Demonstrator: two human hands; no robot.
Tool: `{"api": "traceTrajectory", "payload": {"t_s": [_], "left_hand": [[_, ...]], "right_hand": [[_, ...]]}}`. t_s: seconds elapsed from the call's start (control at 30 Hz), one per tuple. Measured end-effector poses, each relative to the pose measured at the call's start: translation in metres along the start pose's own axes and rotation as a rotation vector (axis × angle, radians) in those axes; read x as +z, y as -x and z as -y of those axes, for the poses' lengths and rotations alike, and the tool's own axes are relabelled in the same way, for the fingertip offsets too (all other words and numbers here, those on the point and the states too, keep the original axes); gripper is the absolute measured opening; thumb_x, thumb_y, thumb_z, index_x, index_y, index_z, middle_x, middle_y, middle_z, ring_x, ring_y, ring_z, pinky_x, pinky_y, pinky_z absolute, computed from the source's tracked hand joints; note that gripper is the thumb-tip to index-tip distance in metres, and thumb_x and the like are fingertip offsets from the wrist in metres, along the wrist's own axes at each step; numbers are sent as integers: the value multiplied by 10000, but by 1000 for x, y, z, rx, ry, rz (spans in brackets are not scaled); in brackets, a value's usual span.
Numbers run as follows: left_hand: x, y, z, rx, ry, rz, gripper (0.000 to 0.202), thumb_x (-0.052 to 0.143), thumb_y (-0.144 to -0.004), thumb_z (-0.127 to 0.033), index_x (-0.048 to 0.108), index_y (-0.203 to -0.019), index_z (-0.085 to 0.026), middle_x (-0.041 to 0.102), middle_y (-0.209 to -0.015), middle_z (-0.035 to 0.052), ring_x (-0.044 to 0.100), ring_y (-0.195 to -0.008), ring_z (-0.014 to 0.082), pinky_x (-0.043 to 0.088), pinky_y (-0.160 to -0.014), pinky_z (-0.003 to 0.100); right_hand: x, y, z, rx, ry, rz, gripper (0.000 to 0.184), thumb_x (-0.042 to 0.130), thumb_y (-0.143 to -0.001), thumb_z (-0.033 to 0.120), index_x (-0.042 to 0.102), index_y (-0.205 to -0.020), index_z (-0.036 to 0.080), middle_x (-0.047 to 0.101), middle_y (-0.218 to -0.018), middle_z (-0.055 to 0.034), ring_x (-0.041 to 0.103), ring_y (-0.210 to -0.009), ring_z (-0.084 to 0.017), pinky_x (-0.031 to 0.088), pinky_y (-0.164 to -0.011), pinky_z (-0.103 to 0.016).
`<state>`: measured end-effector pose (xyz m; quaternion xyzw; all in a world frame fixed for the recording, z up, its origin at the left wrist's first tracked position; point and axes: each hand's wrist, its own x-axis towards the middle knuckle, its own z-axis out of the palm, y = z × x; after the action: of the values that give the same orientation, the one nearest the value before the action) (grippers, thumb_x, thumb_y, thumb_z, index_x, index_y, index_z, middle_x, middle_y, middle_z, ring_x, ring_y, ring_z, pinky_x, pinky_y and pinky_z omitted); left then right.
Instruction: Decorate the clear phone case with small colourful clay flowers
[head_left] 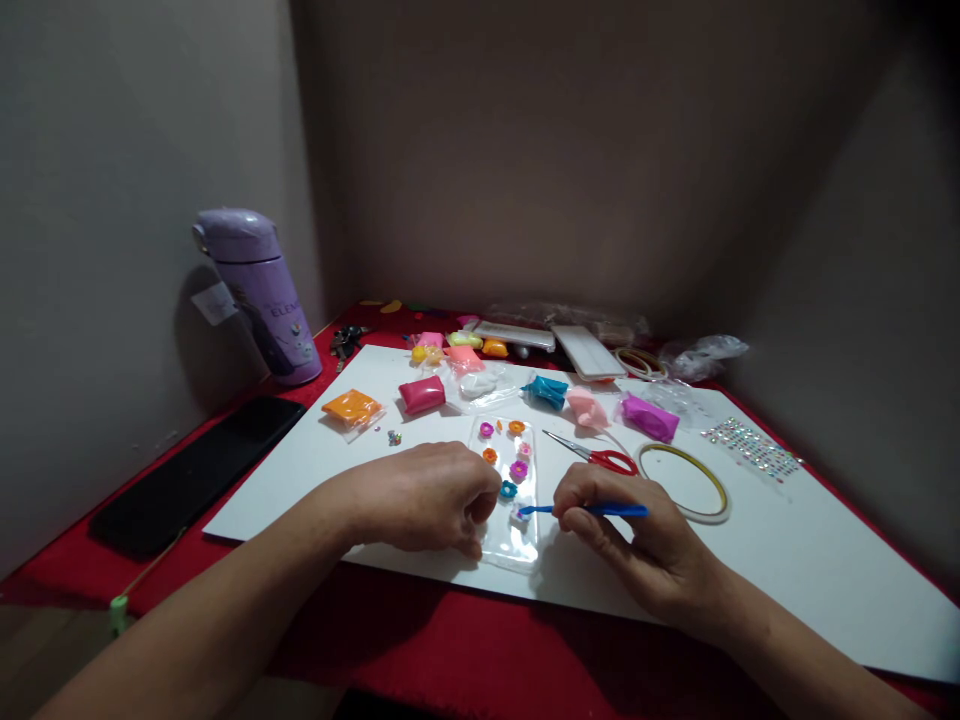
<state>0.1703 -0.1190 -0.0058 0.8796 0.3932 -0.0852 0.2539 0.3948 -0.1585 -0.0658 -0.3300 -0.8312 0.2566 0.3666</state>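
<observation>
A clear phone case (510,550) lies on a white board, with several small clay flowers in pink, orange, purple and teal on it. My right hand (637,540) pinches a blue clay modelling tool (615,509). Its tip touches a whitish clay flower (519,513) on the lower part of the case. My left hand (427,495) is closed, its curled fingers at the case's left edge, and hides part of that side. A teal flower (508,489) sits just above the tool tip.
Scissors (600,455) with red handles and a tape roll (720,495) lie to the right. Packs of coloured clay (424,395) stretch across the back. A gem sheet (754,447) is at far right. A purple bottle (262,300) and a black phone (199,470) are left.
</observation>
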Motion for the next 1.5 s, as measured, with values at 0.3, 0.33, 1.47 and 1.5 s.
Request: {"api": "traceTrajectory", "payload": {"t_s": [0.3, 0.33, 1.47, 1.5], "left_hand": [[0, -1, 0, 19, 21, 7, 138, 677, -697, -147, 546, -684, -187, 605, -729, -36, 506, -665, 111, 307, -531, 210], [0, 0, 1, 19, 22, 5, 139, 676, -696, -144, 545, -683, -187, 606, -728, -36, 509, -667, 112, 307, -531, 210], [-1, 1, -1, 6, 7, 16, 128, 684, -704, -180, 556, -698, -186, 597, -732, -22, 505, -666, 126, 295, -527, 223], [-1, 1, -1, 8, 3, 14, 122, 680, -708, -179, 558, -703, -187, 596, -734, -21, 504, -667, 126, 295, -528, 224]], "right_hand": [[-2, 0, 3, 10, 17, 18, 110, 480, -929, 178, 533, -836, 203, 548, -738, 14, 486, -645, -105, 373, -583, -232], [-2, 0, 3, 11, 8, 11, 112, 477, -931, 179, 532, -836, 203, 548, -738, 13, 488, -645, -105, 375, -583, -232], [-2, 3, 0, 62, -10, -15, 103, 470, -943, 211, 538, -865, 205, 558, -756, -2, 506, -662, -125, 395, -592, -261], [-2, 4, 0, 67, -10, -31, 96, 466, -944, 209, 536, -878, 207, 562, -767, -3, 514, -673, -127, 401, -599, -261]]}}
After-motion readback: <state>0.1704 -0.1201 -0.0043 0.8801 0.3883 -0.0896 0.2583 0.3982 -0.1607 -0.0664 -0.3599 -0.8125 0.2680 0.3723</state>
